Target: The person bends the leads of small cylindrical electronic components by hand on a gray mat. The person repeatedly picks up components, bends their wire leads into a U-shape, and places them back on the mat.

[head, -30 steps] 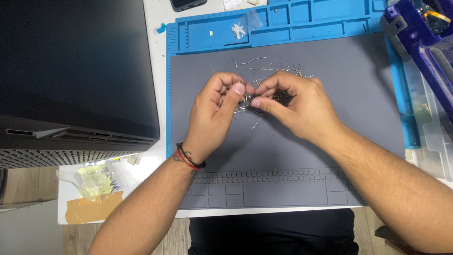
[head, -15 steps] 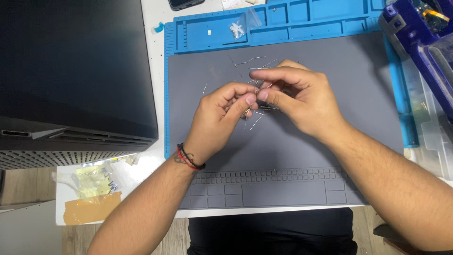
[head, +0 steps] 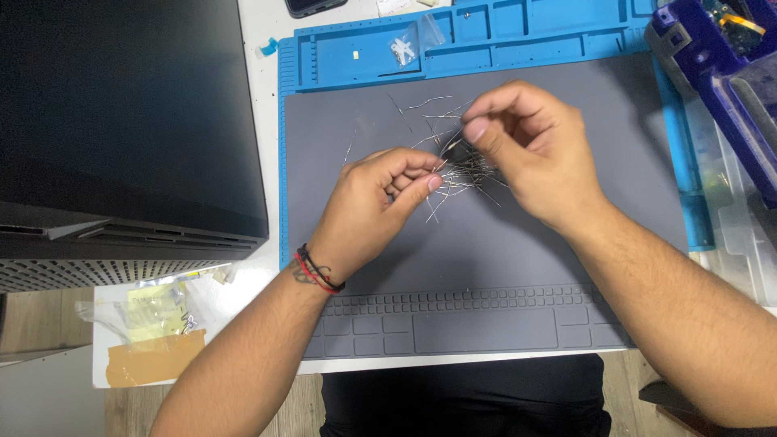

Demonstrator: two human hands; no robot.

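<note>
A loose pile of thin wire-leaded components (head: 465, 170) lies on the grey work mat (head: 518, 243). My left hand (head: 376, 202) rests on the mat just left of the pile, thumb and forefinger pinched on the end of one thin lead. My right hand (head: 526, 150) hovers over the right side of the pile, its thumb and fingers pinched together on another thin lead at the fingertips. A red and black band sits on my left wrist. Part of the pile is hidden under my right hand.
A blue parts tray (head: 486, 36) with compartments runs along the mat's far edge, holding a small clear bag (head: 402, 50). A large black computer case (head: 121, 129) stands at the left. A blue-purple device (head: 720, 65) and clear boxes sit at the right. Plastic bags (head: 154, 316) lie near left.
My hands have drawn apart: the right one lifted up and to the right, the left one stayed low by the pile. More of the scattered leads now show between them.
</note>
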